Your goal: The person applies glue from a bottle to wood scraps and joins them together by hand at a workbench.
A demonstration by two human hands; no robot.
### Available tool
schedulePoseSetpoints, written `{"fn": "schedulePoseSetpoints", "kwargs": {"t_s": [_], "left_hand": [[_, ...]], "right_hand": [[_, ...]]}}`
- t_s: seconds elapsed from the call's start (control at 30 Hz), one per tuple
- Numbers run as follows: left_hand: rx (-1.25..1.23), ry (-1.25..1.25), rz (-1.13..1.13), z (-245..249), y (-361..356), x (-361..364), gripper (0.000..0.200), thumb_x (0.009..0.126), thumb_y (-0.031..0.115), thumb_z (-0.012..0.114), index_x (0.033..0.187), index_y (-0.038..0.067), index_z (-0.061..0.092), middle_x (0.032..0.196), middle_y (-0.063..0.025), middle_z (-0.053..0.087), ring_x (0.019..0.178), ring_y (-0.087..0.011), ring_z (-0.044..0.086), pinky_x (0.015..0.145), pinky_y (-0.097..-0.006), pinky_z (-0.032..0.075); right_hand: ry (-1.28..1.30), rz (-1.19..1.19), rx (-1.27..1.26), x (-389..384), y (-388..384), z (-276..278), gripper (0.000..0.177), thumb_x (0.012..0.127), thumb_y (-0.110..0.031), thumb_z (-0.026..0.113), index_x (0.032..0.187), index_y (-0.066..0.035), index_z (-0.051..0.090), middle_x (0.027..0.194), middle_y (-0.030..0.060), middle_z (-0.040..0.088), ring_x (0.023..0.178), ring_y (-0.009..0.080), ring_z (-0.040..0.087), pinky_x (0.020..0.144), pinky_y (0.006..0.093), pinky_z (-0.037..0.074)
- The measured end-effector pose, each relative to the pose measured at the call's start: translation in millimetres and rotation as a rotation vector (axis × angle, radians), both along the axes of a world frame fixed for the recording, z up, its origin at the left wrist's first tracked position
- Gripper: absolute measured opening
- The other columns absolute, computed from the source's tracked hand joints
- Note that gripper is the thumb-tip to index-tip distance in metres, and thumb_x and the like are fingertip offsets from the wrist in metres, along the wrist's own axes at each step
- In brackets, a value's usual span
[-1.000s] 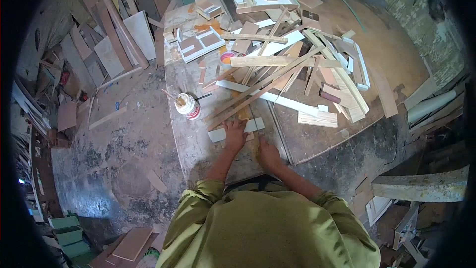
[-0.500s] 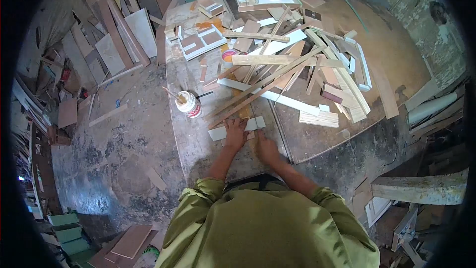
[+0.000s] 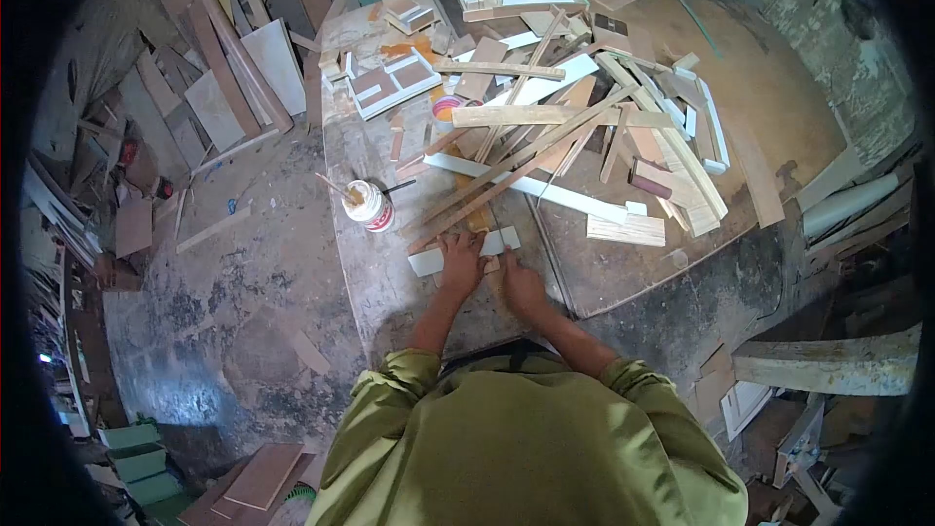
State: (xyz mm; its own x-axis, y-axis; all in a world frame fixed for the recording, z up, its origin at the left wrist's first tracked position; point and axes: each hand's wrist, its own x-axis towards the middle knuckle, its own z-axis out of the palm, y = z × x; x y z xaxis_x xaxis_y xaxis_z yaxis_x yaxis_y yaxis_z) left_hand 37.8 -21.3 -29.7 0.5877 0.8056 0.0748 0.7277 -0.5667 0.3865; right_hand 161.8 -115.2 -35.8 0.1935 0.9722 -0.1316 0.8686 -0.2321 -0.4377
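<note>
A short white wooden strip (image 3: pixel 426 263) lies crosswise on the near part of the worktable. My left hand (image 3: pixel 462 264) rests over its middle, fingers stretched flat and pressing down. My right hand (image 3: pixel 522 284) is closed beside the strip's right part, its fingertips close to the strip's lower edge. What the right fingers hold, if anything, is too small to make out. A small piece of wood shows between the two hands, partly hidden. Beyond the strip, a white tub (image 3: pixel 369 206) stands at the left with a stick and brownish contents.
A pile of wooden slats (image 3: pixel 545 115) and white boards spreads across the table behind my hands. A white compartmented frame (image 3: pixel 394 85) lies at the back left, near a small open pot (image 3: pixel 444 108). A thick beam (image 3: pixel 828 364) juts in from the right.
The view has shifted very slightly. Both hands stay at the white strip in nearly the same pose, and nothing else has visibly moved.
</note>
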Motion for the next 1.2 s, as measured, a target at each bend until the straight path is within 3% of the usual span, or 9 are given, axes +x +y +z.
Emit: {"fn": "schedulePoseSetpoints", "kwargs": {"t_s": [0.27,0.37,0.57,0.67,0.77,0.87,0.97,1.07,1.2], "left_hand": [[0.025,-0.047,0.009,-5.6,-0.7,-1.9,0.053,0.076,0.026,0.064,0.125,0.012,0.048,0.112,-0.0098,0.048,0.11,-0.0329,0.041,0.102,-0.0622,0.016],[0.002,-0.045,0.01,-2.6,-0.9,0.1,0.054,0.076,0.025,0.065,0.125,0.012,0.048,0.112,-0.0098,0.047,0.11,-0.0324,0.041,0.102,-0.0624,0.016],[0.041,-0.036,0.009,-2.7,-2.7,-0.6,0.053,0.075,0.023,0.065,0.124,0.012,0.049,0.112,-0.009,0.047,0.109,-0.0312,0.041,0.102,-0.0627,0.017],[0.024,-0.053,0.011,-0.3,-0.7,-1.3,0.053,0.075,0.022,0.065,0.125,0.012,0.049,0.112,-0.0084,0.047,0.108,-0.0309,0.041,0.102,-0.0628,0.016],[0.002,-0.066,0.012,-0.4,-1.7,0.0,0.053,0.074,0.021,0.066,0.125,0.012,0.049,0.112,-0.008,0.047,0.108,-0.0309,0.041,0.102,-0.0627,0.017],[0.007,-0.063,0.019,-0.9,-1.4,0.2,0.054,0.074,0.022,0.066,0.124,0.012,0.049,0.112,-0.008,0.048,0.108,-0.031,0.041,0.102,-0.0626,0.016],[0.033,-0.034,0.023,-1.7,-1.5,0.8,0.054,0.074,0.023,0.067,0.124,0.012,0.05,0.112,-0.0081,0.048,0.109,-0.0312,0.041,0.102,-0.0627,0.017],[0.037,-0.056,0.016,-2.1,-1.6,-0.5,0.054,0.074,0.023,0.067,0.124,0.013,0.049,0.112,-0.0079,0.048,0.109,-0.0316,0.041,0.102,-0.0629,0.017],[0.018,-0.05,0.01,2.4,-1.9,-0.5,0.054,0.074,0.024,0.067,0.124,0.013,0.049,0.112,-0.0078,0.048,0.109,-0.0319,0.04,0.101,-0.0631,0.017]], "right_hand": [[0.031,0.023,-0.115,-2.6,-46.0,11.7,0.057,0.079,-0.01,0.049,0.131,0.0,0.028,0.079,0.026,0.06,0.068,0.0405,0.061,0.06,0.0484,0.048],[0.018,0.066,0.092,1.4,-17.7,3.9,0.061,0.08,-0.009,0.048,0.135,0.001,0.023,0.073,0.0229,0.061,0.062,0.0366,0.061,0.056,0.0469,0.049],[-0.042,0.068,-0.083,-1.5,-37.3,5.0,0.057,0.081,-0.007,0.047,0.133,0.004,0.026,0.07,0.019,0.061,0.058,0.0358,0.061,0.054,0.0474,0.048],[0.078,0.028,-0.029,-0.7,-55.0,7.1,0.064,0.074,-0.008,0.054,0.132,0.001,0.029,0.073,0.0249,0.06,0.063,0.041,0.058,0.057,0.0499,0.046],[-0.071,0.06,-0.025,0.3,-28.7,12.9,0.052,0.081,-0.006,0.045,0.131,0.004,0.032,0.068,0.0209,0.06,0.061,0.0355,0.062,0.054,0.047,0.049],[-0.013,0.042,0.103,0.5,-5.7,9.5,0.052,0.081,-0.005,0.045,0.13,0.003,0.033,0.068,0.0224,0.059,0.063,0.0353,0.062,0.056,0.047,0.049],[-0.083,0.059,0.036,0.2,-20.2,14.1,0.052,0.081,-0.006,0.045,0.13,0.002,0.034,0.068,0.0214,0.06,0.063,0.0348,0.062,0.057,0.0464,0.049],[0.079,0.015,-0.17,-3.6,-43.4,41.7,0.063,0.074,-0.009,0.054,0.131,0.003,0.03,0.071,0.0242,0.06,0.067,0.0402,0.06,0.061,0.0497,0.046],[-0.035,0.022,-0.079,-5.0,-37.4,30.7,0.048,0.081,-0.008,0.046,0.127,0.001,0.037,0.071,0.0205,0.061,0.065,0.0355,0.062,0.058,0.0464,0.05]]}}
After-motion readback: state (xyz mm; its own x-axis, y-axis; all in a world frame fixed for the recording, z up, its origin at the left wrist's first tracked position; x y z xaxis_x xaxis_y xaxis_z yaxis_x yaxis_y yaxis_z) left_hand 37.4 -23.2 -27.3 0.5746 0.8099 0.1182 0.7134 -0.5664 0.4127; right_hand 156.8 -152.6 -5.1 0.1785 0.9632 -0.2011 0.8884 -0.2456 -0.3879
